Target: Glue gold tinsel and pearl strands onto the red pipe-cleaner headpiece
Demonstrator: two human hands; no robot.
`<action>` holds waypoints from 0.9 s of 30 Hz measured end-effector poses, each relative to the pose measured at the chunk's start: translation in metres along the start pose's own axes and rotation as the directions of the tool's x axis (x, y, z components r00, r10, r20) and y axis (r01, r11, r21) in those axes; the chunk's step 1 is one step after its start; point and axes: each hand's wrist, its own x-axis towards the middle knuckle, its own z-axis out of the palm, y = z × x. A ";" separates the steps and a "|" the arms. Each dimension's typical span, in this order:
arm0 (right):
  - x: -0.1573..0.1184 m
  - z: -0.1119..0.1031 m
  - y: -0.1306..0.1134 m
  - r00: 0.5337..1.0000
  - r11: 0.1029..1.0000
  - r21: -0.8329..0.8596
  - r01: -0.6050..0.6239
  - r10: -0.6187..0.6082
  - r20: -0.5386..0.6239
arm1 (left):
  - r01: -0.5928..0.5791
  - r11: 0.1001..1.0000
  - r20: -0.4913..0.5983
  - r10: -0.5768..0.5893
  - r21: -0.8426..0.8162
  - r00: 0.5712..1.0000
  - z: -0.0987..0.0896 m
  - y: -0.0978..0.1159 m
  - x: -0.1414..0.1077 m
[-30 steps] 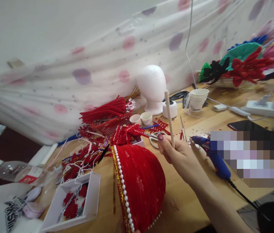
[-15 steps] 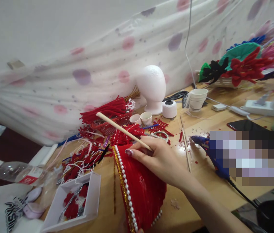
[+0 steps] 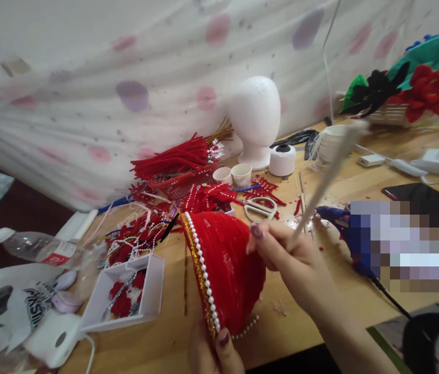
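Observation:
A red domed piece [image 3: 231, 265] with a gold band and a row of white pearls along its left edge stands over the table's front part. My left hand [image 3: 217, 350] grips its lower edge, thumb by the pearls. Beside its right side, my right hand [image 3: 293, 254] is closed around a pale wooden stick [image 3: 326, 179], which points up and to the right and is blurred. A loose string of pearls [image 3: 246, 328] hangs at the piece's lower right.
Behind are a white foam head [image 3: 256, 122], scissors [image 3: 260, 209], paper cups [image 3: 241, 175] and a red basket [image 3: 184, 181]. A white box [image 3: 151, 296] and a bottle [image 3: 36, 246] lie left. A blue glue gun [image 3: 346, 226] and a phone [image 3: 425, 200] lie right.
My right hand has moved right, off the top of the red piece, and the stick has swung from pointing up-left to up-right. More of my left hand shows.

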 end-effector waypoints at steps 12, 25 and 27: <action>-0.015 0.006 0.000 0.971 0.986 -0.131 0.101 -0.069 0.229 | -0.083 0.996 0.009 0.083 0.022 0.997 0.013 0.018 0.008; -0.016 -0.007 0.003 0.969 0.879 -0.409 0.244 -0.235 0.074 | 0.043 0.998 -0.021 -0.042 0.041 0.999 0.014 0.016 0.009; -0.014 -0.018 0.004 0.973 0.877 -0.453 0.159 -0.216 -0.076 | 0.041 0.999 -0.047 -0.039 0.033 0.998 0.016 0.015 0.010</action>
